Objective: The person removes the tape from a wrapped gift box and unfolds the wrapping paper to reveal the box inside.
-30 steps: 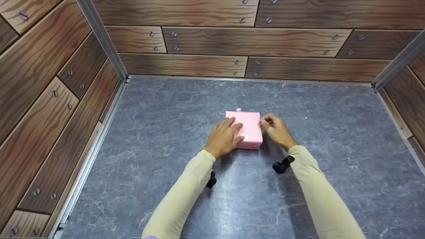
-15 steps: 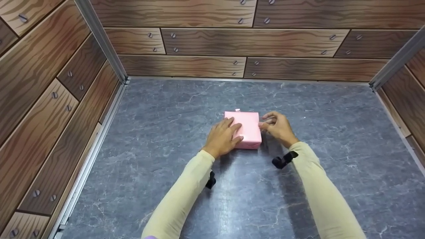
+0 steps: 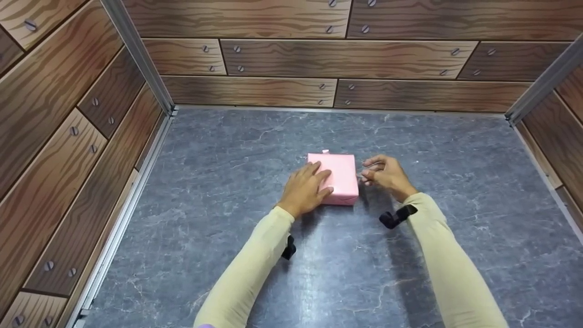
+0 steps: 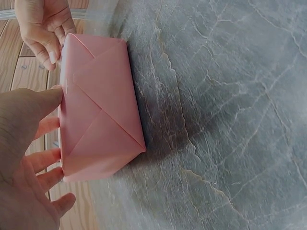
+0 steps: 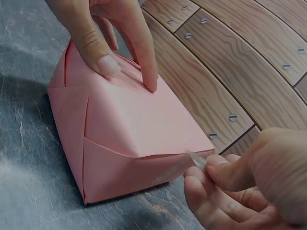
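A pink paper-wrapped box (image 3: pixel 342 175) lies on the grey marbled surface, folded paper flaps showing on its end in the left wrist view. My left hand (image 3: pixel 304 187) rests on its top with fingers spread, thumb near the front edge. At the box's right side, my right hand (image 3: pixel 386 176) pinches a small strip of clear tape (image 5: pixel 195 159) between thumb and index finger. One end of that tape reaches the box's top edge in the right wrist view. A small pale tab (image 3: pixel 325 151) sticks out behind the box.
Wood-patterned panels (image 3: pixel 282 57) stand at the back and both sides, joined by metal corner posts (image 3: pixel 141 57). Marbled flooring (image 3: pixel 218 182) surrounds the box. Each forearm carries a black wrist camera (image 3: pixel 397 216).
My right hand has drawn a little to the right, away from the box's side, with the tape pinched. My left hand and the box have stayed put.
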`<action>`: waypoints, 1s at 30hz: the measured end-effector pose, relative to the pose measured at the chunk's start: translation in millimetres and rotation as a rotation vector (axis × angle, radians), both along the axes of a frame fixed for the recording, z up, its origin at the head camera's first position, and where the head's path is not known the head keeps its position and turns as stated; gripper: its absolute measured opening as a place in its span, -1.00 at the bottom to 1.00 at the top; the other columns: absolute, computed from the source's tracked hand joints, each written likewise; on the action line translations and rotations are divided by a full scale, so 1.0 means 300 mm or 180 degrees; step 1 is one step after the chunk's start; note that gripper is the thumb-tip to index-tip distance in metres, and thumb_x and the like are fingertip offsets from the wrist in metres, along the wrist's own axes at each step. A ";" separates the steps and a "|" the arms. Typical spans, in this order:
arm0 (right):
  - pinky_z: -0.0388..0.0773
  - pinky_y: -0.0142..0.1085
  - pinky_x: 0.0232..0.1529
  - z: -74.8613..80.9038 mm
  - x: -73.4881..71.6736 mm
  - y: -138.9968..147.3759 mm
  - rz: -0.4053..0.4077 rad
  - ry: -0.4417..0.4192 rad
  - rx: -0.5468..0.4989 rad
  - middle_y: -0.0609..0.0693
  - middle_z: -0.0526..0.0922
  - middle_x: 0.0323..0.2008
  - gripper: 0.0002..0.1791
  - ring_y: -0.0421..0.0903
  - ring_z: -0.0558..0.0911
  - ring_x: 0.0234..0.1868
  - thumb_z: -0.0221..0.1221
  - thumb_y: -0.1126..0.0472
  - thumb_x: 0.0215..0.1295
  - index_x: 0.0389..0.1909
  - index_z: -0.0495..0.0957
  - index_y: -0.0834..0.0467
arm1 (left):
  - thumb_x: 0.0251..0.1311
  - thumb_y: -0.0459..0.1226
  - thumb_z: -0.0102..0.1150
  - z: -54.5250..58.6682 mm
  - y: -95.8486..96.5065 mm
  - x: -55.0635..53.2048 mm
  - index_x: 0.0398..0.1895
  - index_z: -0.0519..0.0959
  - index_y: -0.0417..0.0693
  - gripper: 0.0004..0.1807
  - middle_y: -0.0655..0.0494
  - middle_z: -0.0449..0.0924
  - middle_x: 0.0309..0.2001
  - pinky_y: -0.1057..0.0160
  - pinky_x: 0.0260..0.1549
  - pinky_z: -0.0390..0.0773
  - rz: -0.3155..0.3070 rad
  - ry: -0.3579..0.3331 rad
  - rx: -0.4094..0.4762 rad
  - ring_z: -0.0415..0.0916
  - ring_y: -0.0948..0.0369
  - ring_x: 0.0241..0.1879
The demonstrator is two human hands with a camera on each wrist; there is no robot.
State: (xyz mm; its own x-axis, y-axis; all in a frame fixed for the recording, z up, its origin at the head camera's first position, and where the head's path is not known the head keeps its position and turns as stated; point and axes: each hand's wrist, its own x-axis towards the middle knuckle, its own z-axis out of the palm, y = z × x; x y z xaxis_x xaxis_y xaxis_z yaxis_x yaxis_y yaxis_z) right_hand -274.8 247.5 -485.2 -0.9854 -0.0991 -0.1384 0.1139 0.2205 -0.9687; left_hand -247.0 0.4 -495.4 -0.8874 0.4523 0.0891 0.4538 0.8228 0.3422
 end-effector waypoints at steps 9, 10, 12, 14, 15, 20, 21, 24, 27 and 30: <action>0.64 -0.41 -0.46 0.004 0.004 0.013 -0.0145 0.0096 0.0433 0.02 0.63 -0.47 -0.74 -0.23 0.63 -0.51 0.22 0.57 0.25 -0.09 0.41 0.52 | 0.45 0.05 0.08 0.002 0.000 0.001 0.41 0.46 0.09 -0.45 -0.06 0.26 0.50 -0.06 0.41 0.24 0.0010 -0.0051 -0.0013 0.18 -0.02 0.49; 0.63 -0.41 -0.47 0.005 0.005 0.015 -0.0173 0.0114 0.0488 0.01 0.63 -0.48 -0.74 -0.24 0.63 -0.52 0.23 0.56 0.24 -0.09 0.41 0.52 | 0.45 0.05 0.08 0.002 0.000 0.001 0.41 0.46 0.09 -0.45 -0.06 0.26 0.50 -0.06 0.41 0.23 0.0011 -0.0051 -0.0013 0.18 -0.02 0.49; 0.62 -0.42 -0.49 0.003 0.004 0.022 -0.0204 0.0147 0.0565 0.00 0.63 -0.49 -0.74 -0.24 0.62 -0.53 0.25 0.55 0.23 -0.11 0.43 0.52 | 0.44 0.05 0.08 0.002 0.001 0.001 0.41 0.46 0.09 -0.45 -0.06 0.26 0.50 -0.05 0.41 0.23 0.0011 -0.0050 -0.0014 0.18 -0.02 0.49; 0.61 -0.43 -0.51 -0.001 0.004 0.028 -0.0223 0.0182 0.0649 -0.01 0.63 -0.51 -0.75 -0.26 0.61 -0.54 0.26 0.54 0.22 -0.13 0.44 0.51 | 0.44 0.05 0.08 0.003 0.001 0.001 0.41 0.46 0.09 -0.45 -0.06 0.27 0.50 -0.05 0.41 0.23 0.0015 -0.0042 -0.0020 0.18 -0.02 0.49; 0.60 -0.43 -0.51 -0.002 0.004 0.031 -0.0233 0.0194 0.0683 -0.02 0.62 -0.51 -0.75 -0.27 0.60 -0.55 0.27 0.54 0.22 -0.14 0.45 0.51 | 0.44 0.05 0.08 0.003 0.001 0.001 0.41 0.46 0.09 -0.45 -0.06 0.27 0.50 -0.05 0.41 0.23 0.0016 -0.0040 -0.0024 0.18 -0.02 0.49; 0.60 -0.41 -0.50 -0.009 0.003 0.040 -0.0259 0.0185 0.0763 -0.05 0.62 -0.53 -0.76 -0.26 0.60 -0.54 0.28 0.54 0.22 -0.15 0.47 0.51 | 0.45 0.05 0.08 0.004 -0.001 0.000 0.41 0.46 0.10 -0.45 -0.06 0.26 0.50 -0.05 0.41 0.23 0.0024 -0.0050 -0.0035 0.17 -0.02 0.49; 0.61 -0.41 -0.50 -0.009 0.003 0.041 -0.0269 0.0175 0.0763 -0.06 0.63 -0.53 -0.77 -0.25 0.60 -0.54 0.28 0.54 0.22 -0.15 0.47 0.50 | 0.45 0.05 0.08 0.003 0.000 0.000 0.41 0.45 0.10 -0.45 -0.05 0.26 0.50 -0.05 0.41 0.23 0.0025 -0.0059 -0.0037 0.17 -0.01 0.49; 0.63 -0.38 -0.49 -0.009 0.003 0.045 -0.0275 0.0131 0.0745 -0.07 0.64 -0.52 -0.76 -0.25 0.61 -0.53 0.28 0.54 0.22 -0.14 0.46 0.50 | 0.45 0.05 0.08 0.002 0.001 -0.001 0.42 0.45 0.11 -0.45 -0.05 0.25 0.51 -0.05 0.42 0.22 0.0032 -0.0082 -0.0033 0.16 -0.01 0.50; 0.63 -0.39 -0.49 -0.007 0.003 0.048 -0.0281 0.0072 0.0714 -0.08 0.64 -0.52 -0.74 -0.27 0.61 -0.54 0.29 0.53 0.22 -0.13 0.45 0.50 | 0.44 0.05 0.09 0.002 0.002 -0.001 0.42 0.45 0.12 -0.45 -0.04 0.25 0.51 -0.05 0.42 0.20 0.0039 -0.0087 -0.0022 0.16 -0.01 0.50; 0.64 -0.38 -0.48 -0.011 0.002 0.055 -0.0277 0.0050 0.0710 -0.08 0.65 -0.52 -0.72 -0.27 0.61 -0.54 0.30 0.52 0.23 -0.12 0.44 0.51 | 0.44 0.05 0.09 0.003 0.003 0.000 0.42 0.45 0.12 -0.45 -0.04 0.25 0.51 -0.05 0.42 0.21 0.0037 -0.0074 -0.0015 0.16 -0.01 0.50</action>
State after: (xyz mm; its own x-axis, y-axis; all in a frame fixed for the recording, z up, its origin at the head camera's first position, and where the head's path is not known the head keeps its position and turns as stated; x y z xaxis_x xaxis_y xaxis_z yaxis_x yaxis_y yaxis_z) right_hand -274.2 263.9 -488.4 -0.9911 0.0177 -0.1318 0.1271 0.4194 -0.8989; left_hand -247.2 1.2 -494.4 -0.8944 0.4424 0.0664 0.4362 0.8296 0.3486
